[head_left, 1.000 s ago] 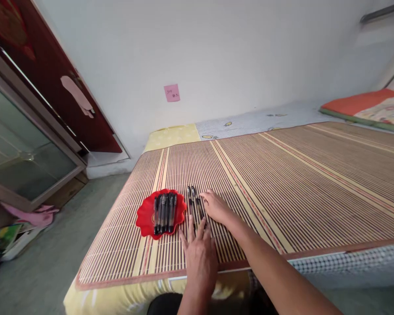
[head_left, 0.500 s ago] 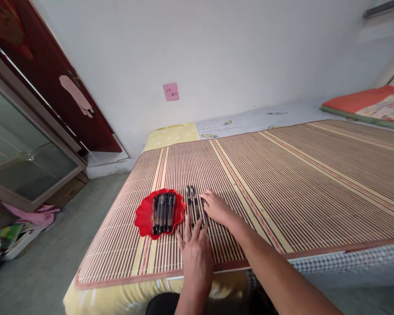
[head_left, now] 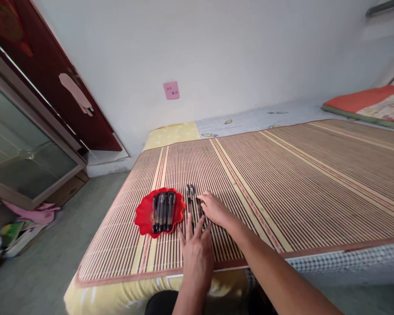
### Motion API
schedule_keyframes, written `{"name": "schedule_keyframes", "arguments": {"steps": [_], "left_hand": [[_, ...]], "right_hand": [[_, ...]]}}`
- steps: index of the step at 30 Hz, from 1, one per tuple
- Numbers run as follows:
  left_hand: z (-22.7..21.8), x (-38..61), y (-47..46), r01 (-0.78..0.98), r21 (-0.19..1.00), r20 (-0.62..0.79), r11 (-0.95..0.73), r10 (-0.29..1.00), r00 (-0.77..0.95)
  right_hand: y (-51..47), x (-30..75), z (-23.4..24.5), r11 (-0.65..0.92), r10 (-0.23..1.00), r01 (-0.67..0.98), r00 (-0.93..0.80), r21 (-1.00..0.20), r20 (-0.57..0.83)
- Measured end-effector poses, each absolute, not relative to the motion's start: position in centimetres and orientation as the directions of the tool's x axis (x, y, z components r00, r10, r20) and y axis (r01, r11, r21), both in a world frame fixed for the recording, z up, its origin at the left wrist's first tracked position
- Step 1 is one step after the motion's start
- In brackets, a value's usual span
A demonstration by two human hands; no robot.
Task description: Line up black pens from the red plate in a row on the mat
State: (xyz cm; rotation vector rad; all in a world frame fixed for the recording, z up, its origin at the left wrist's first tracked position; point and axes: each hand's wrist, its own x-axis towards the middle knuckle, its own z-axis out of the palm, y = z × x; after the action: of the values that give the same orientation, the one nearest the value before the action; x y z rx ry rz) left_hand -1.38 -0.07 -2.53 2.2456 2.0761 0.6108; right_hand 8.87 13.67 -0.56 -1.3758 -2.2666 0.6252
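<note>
A red scalloped plate (head_left: pixel 143 215) lies on the striped bamboo mat (head_left: pixel 282 183) of a bed and holds several black pens (head_left: pixel 163 211) side by side. Two more black pens (head_left: pixel 191 197) lie on the mat just right of the plate. My left hand (head_left: pixel 196 251) rests flat on the mat with its fingers spread, the fingertips at the near ends of those two pens. My right hand (head_left: pixel 214 208) lies on the mat beside the loose pens, fingers curled and touching the right pen.
The bed's near edge shows yellow sheet (head_left: pixel 124 295). A pink note (head_left: pixel 171 90) is stuck to the white wall. A glass-fronted cabinet (head_left: pixel 22 144) and clutter stand on the floor at left. An orange cushion (head_left: pixel 364 98) lies at the far right.
My right hand has shifted slightly left, closer onto the loose pens. My left hand has stayed almost in place. The view has drifted a little.
</note>
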Motion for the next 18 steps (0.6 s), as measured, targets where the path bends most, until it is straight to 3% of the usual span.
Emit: {"name": "schedule_keyframes", "arguments": {"steps": [10, 18], "left_hand": [[-2.1, -1.4, -0.2, 0.949, 0.3, 0.238, -0.092, 0.971, 0.019], [-1.8, -1.4, -0.4, 0.945, 0.322, 0.306, -0.061, 0.951, -0.043]], "right_hand": [[13.2, 9.1, 0.5, 0.43, 0.891, 0.731, -0.438, -0.53, 0.119], [13.0, 9.2, 0.5, 0.433, 0.887, 0.711, -0.446, -0.554, 0.121]]}}
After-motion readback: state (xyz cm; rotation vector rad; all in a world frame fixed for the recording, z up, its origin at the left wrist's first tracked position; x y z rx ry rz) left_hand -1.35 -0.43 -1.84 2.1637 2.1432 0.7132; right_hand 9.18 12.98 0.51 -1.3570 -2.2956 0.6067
